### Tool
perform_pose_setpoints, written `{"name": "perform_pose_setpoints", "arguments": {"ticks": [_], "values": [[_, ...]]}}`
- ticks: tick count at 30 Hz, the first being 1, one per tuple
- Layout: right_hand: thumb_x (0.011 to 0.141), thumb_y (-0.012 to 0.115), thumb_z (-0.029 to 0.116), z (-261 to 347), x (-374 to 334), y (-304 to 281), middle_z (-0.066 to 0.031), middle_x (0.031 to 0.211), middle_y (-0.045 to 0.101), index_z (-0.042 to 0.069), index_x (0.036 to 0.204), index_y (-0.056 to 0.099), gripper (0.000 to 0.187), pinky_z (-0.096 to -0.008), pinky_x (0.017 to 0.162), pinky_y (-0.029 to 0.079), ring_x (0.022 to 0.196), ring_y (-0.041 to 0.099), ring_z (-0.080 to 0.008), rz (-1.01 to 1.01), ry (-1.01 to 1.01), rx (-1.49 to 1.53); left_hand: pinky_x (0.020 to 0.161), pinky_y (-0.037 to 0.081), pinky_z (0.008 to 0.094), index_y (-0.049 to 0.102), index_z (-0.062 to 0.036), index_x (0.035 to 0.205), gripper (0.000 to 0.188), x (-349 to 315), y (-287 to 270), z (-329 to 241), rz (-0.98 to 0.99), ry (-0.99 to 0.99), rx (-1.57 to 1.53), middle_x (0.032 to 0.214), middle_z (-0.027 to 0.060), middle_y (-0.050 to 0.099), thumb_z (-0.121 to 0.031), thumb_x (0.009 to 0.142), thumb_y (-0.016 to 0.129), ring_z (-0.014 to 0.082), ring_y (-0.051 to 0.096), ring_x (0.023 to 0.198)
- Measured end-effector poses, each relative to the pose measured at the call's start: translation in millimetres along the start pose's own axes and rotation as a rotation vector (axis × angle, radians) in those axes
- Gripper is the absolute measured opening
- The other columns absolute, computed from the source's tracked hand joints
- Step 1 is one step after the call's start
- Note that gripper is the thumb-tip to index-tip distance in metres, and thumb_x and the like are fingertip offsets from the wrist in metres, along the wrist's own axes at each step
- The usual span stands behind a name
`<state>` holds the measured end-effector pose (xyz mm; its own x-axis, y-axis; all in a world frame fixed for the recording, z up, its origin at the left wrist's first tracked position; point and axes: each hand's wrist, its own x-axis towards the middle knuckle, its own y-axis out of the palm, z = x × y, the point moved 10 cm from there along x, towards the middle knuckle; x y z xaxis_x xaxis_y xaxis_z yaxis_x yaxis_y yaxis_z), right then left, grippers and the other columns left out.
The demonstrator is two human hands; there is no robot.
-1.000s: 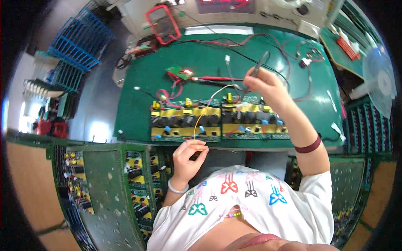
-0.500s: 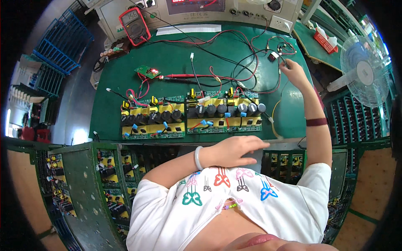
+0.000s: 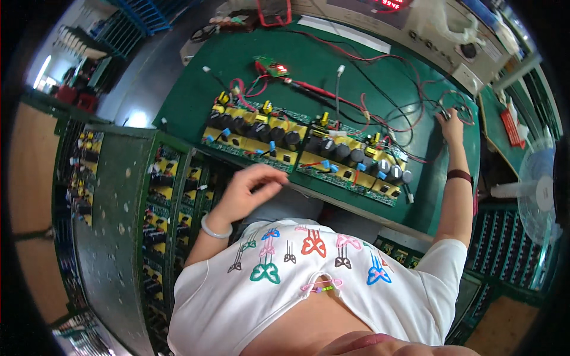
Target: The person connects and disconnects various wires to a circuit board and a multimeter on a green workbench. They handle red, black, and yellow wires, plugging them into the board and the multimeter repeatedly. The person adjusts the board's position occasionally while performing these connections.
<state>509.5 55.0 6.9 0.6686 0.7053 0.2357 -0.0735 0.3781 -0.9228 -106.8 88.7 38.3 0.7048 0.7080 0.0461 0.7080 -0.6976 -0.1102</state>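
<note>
My left hand [image 3: 252, 188] hovers at the front bench edge, just in front of the left circuit board [image 3: 255, 137]. Its thumb and curled fingers are apart and nothing is between them. At the far right of the green bench, my right hand [image 3: 452, 127] has its fingers closed on a small dark piece among thin wires; its kind is hard to make out. The right circuit board [image 3: 350, 163], lined with black capacitors and blue parts, lies beside the left one. Behind them sits a small green board [image 3: 273, 67] with a glowing red display, a red test probe [image 3: 320, 92] touching or close to it.
A red multimeter [image 3: 275, 13] and an instrument panel [image 3: 409, 26] with red digits stand at the back. Black and red leads cross the bench [image 3: 202, 80]. A white fan [image 3: 540, 193] and a red basket [image 3: 512, 127] are at right; board-filled racks [image 3: 155, 228] flank me.
The view has turned and shifted, so the bench appears tilted. My left hand has moved left from in front of my chest, its fingers curling more. The right hand stays by the wires at far right.
</note>
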Motion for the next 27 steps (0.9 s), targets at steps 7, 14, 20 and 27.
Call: {"name": "perform_pose_setpoints", "arguments": {"ticks": [7, 14, 20, 27], "values": [[0.085, 0.077, 0.036, -18, 7, 5, -0.0237, 0.116, 0.068, 0.010, 0.130, 0.056, 0.055, -0.0456, 0.090, 0.051, 0.108, 0.065, -0.0409, -0.029, -0.114, 0.051, 0.091, 0.048, 0.0306, 0.063, 0.0009, 0.116, 0.023, -10, -105, -29, -0.616, 0.222, 0.502, 0.118, 0.0103, 0.062, -0.002, 0.093, 0.063, 0.0198, 0.062, 0.105], [0.092, 0.069, 0.039, 76, -69, -53, -0.0215, 0.124, 0.060, 0.015, 0.136, 0.052, 0.053, -0.0496, 0.090, 0.050, 0.108, 0.062, -0.0407, -0.168, -0.227, -0.151, 0.106, 0.038, 0.0504, 0.060, -0.0070, 0.130, 0.050, 25, -122, -21, -0.683, 0.146, 1.173, 0.142, 0.0228, 0.047, -0.035, 0.090, 0.071, 0.0411, 0.046, 0.129], [0.084, 0.077, 0.020, 194, -217, -92, -0.0140, 0.109, 0.060, 0.003, 0.116, 0.064, 0.038, -0.0376, 0.093, 0.047, 0.106, 0.058, -0.0299, 0.444, -0.551, 0.485, 0.103, 0.041, 0.0459, 0.071, -0.0136, 0.116, 0.044, 61, -129, -4, -0.520, 0.050, 1.073, 0.130, 0.0139, 0.058, -0.042, 0.083, 0.078, 0.0372, 0.053, 0.120], [0.081, 0.074, 0.009, 198, -258, -76, -0.0125, 0.113, 0.057, 0.008, 0.124, 0.058, 0.046, -0.0434, 0.092, 0.046, 0.107, 0.053, -0.0354, 0.166, -0.567, 0.397, 0.100, 0.041, 0.0426, 0.073, -0.0128, 0.106, 0.036, 67, -117, -6, -0.445, 0.105, 1.147, 0.128, 0.0068, 0.060, -0.032, 0.076, 0.083, 0.0335, 0.052, 0.114]]}}
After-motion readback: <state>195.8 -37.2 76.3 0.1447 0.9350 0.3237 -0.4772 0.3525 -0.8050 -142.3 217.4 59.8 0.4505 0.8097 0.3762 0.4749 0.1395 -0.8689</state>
